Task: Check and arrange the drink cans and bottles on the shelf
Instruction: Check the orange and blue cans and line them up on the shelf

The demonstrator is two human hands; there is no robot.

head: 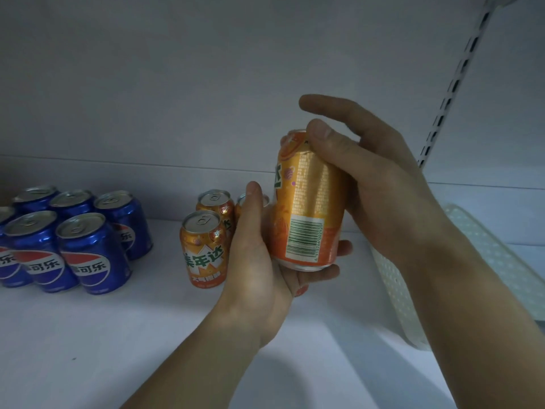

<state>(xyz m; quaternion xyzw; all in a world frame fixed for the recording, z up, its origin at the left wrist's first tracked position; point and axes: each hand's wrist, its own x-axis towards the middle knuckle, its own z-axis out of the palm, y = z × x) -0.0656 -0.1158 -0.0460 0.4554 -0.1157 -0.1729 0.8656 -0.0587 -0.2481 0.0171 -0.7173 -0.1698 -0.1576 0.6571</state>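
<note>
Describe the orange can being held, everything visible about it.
The held can is orange metal with a pale text block and a white barcode facing the camera. It is lifted off the shelf, roughly upright, leaning slightly left. The left hand cups its base and side; the right hand grips its upper part, thumb near the rim. Its top is mostly hidden.

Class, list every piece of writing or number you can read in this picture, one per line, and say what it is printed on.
"美年达" on the front orange can standing on the shelf.
"可乐" on the blue cans; the characters before it are cut off.
Small line under "美年达" on that orange can: too blurred.
Held orange can, gripped by left hand and right hand: barcode digits and fine print unreadable.
</note>
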